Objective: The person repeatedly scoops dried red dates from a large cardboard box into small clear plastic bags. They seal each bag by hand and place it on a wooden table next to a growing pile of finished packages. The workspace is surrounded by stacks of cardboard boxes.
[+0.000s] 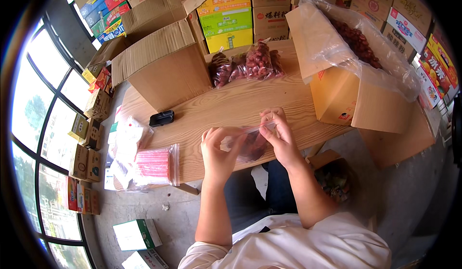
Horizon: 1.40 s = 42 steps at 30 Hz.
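1. Stacked cartons [226, 26] fill the top of the frame, with a big window [43, 105] down the left side, and a wood-grain desk [216, 107] sits across the middle.

2. Main thing here: a clear bag [252, 148] with dark reddish stuff inside, just below centre frame, held up at the near edge of the desk. Contents are too blurry for me to name.

3. Right hand [281, 136]: narrow grip, thumb and fingers pinching the right end of the bag's top edge. Left hand [217, 148]: fingers and thumb curled into a ring, tips seemingly closed on the left end of that same edge.

4. Key relation, imo: the bag is right between the two hands, so neither is really nearer. Its top edge runs hand to hand, rising a bit toward the right of the frame, and the body hangs below that line, toward the person.

5. Around it: filled bags [258, 62] of red fruit at top centre, an open carton [163, 71] upper left, and a plastic-lined carton [334, 93] upper right with loose red fruit [356, 42] in it. Over on the left, a black case [161, 118] and a pack with pink stripes [154, 165].
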### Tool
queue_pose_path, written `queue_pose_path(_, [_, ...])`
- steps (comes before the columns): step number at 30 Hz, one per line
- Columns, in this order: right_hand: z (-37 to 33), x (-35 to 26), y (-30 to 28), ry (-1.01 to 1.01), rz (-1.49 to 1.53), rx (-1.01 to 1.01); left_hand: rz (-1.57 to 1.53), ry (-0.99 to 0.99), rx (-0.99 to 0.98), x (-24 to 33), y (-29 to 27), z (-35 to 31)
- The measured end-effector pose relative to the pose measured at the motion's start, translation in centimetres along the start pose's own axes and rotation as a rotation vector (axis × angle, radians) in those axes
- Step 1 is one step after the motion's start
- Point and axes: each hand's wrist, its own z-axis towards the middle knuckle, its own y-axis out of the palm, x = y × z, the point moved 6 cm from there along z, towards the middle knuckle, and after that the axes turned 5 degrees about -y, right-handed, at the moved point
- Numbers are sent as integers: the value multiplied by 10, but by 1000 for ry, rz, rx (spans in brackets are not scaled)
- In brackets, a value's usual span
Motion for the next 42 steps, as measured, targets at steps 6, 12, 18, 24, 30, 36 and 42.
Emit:
queue_pose_path(6, [-3,4,11,74,95,16,4,15,4,1,0,0])
queue_pose_path(12, [-4,-1,15,78,153,75,-10,14,-3,2,-1,0])
queue_pose_path(18, [-4,6,20,123,154,47,0,15,-18,3,-1,1])
queue_pose_path(24, [0,6,17,59,123,91,-67,-36,-38,0,-12,1])
queue_pose_path(30, [-1,-1,23,252,399,72,-2,-48,-56,-23,-40,-3])
queue_pose_path(36, [-2,2,23,284,393,72,61,-51,-41,-24,-47,-5])
queue_pose_path(42, [-1,0,23,276,374,61,136,5,-35,-24,-44,-5])
